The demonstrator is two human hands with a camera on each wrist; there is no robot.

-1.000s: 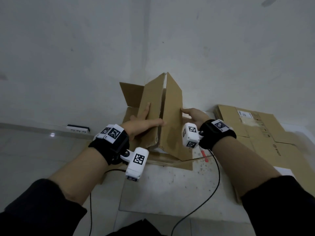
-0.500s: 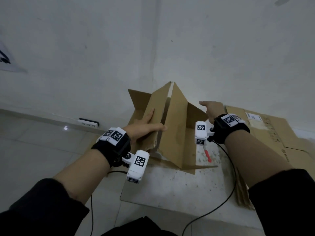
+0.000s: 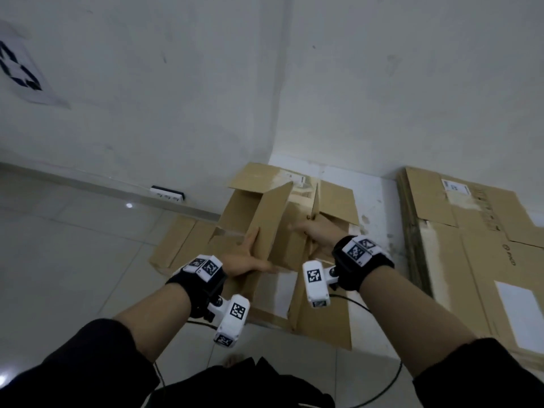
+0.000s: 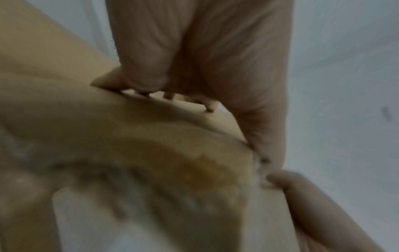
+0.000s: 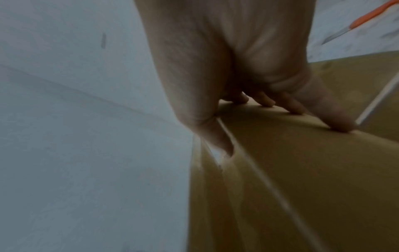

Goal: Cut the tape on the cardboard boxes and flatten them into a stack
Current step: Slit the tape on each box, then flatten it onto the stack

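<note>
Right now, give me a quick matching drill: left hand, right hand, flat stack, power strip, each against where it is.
1 left hand
2 right hand
3 flat stack
4 power strip

a at the wall's foot, far left
b grips the box's right panel
c on the floor, far right
d grips the box's left panel

Pairs: 1-d, 2-b, 3-c, 4-a

Plain brown cardboard box (image 3: 273, 228); brown flattened stack (image 3: 471, 245) at right with white labels; black wristbands (image 3: 363, 267) carrying white blocks with black square-code patterns; orange-handled cutter (image 5: 367, 17); pale grey-white wall (image 3: 176, 83)
</note>
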